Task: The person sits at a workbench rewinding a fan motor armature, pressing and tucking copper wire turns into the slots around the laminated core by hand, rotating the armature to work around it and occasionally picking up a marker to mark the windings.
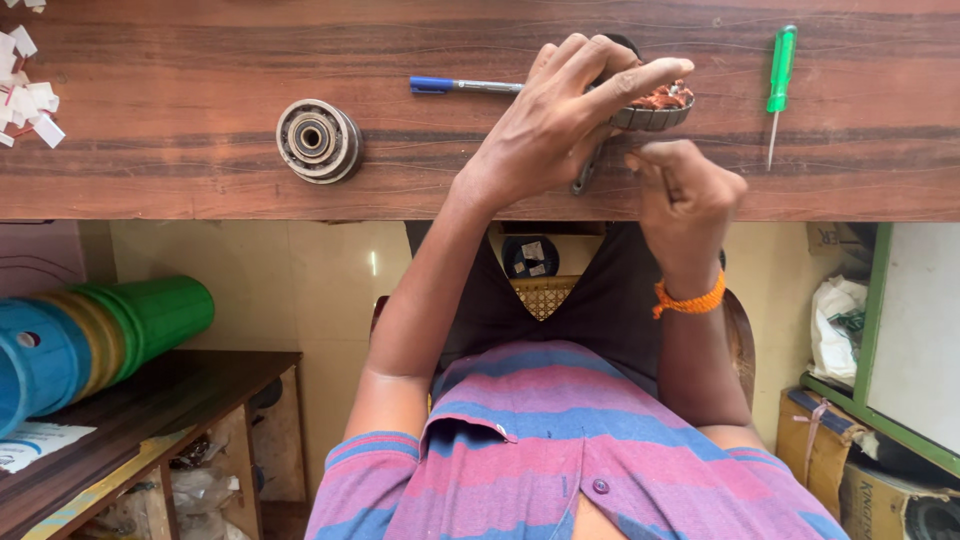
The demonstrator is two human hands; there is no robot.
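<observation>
My left hand (560, 120) reaches over the wooden tabletop (180, 60) and grips a round metal motor part with copper-coloured windings (660, 105), fingers arched over its top. My right hand (690, 195), with an orange band at the wrist, sits just below that part. Its fingers are curled into a pinch with the thumb pointing at the rim. I cannot see anything in the pinch. A thin grey metal piece (585, 175) pokes out from under my left palm.
On the table lie a blue-capped pen (460, 86), a green-handled screwdriver (780, 70), a round metal bearing-like disc (318, 140) and white paper scraps (25, 90). Stacked blue and green buckets (90, 340) lie at the left. Cardboard boxes (830, 440) stand at the right.
</observation>
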